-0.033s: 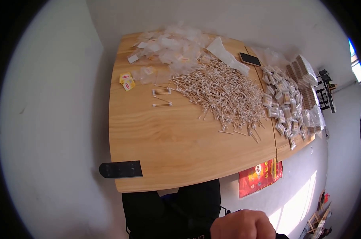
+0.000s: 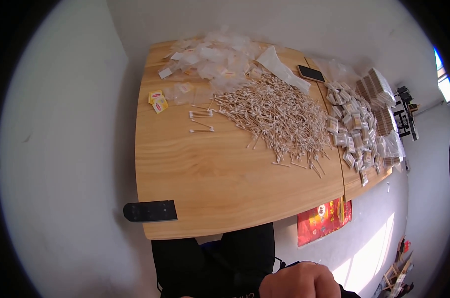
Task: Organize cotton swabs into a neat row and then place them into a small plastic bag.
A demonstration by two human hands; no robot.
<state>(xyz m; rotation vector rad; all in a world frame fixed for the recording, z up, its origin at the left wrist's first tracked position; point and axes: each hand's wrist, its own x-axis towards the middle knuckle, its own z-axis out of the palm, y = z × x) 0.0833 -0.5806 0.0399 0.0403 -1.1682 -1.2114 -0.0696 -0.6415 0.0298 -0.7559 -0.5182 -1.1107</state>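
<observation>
My right hand shows at the lower edge, below the table's front edge, with its fingers curled in and nothing visible in it. My left hand is out of the picture. On the wooden table lies a big heap of cotton swabs. Two small bunches of swabs lie apart to the left of the heap. Empty clear little bags are piled at the far side. Several filled small packs cover the right end.
A dark phone lies at the back right. Two small yellow packets sit near the left edge. A black flat control box hangs at the front left edge. A red printed bag is under the table, and dark clothing is below.
</observation>
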